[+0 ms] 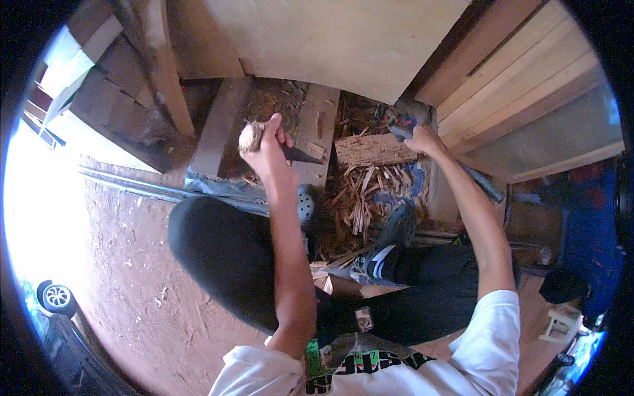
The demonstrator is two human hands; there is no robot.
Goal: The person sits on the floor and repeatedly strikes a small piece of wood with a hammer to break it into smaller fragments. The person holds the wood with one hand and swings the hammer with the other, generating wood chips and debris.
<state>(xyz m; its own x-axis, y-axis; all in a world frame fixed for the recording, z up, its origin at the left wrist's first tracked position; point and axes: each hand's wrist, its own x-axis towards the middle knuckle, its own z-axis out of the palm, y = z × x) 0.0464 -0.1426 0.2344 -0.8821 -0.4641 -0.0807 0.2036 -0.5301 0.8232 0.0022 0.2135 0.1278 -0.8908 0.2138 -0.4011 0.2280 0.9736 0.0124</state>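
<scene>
My left hand [269,148] is closed around a wooden-handled tool [250,137]. The tool's rounded, pale end sticks out by the thumb side, and a dark, blade-like part shows on the other side, over a plank. Its exact kind is unclear. To the right, my right hand [424,140] grips a dark, bar-like tool [400,132] above the end of a rough wood block [373,150]. A dark rod [485,185] lines up with that tool beyond my forearm, which hides whether they join. Split wood sticks [362,198] lie heaped just below the block.
Flat planks [317,125] flank the chips. A large plywood sheet [317,39] stands ahead, stacked boards [528,79] at right, and a slanted post [165,72] at left. My clog-shod feet [399,224] rest beside the chips. A car wheel [57,296] shows at lower left.
</scene>
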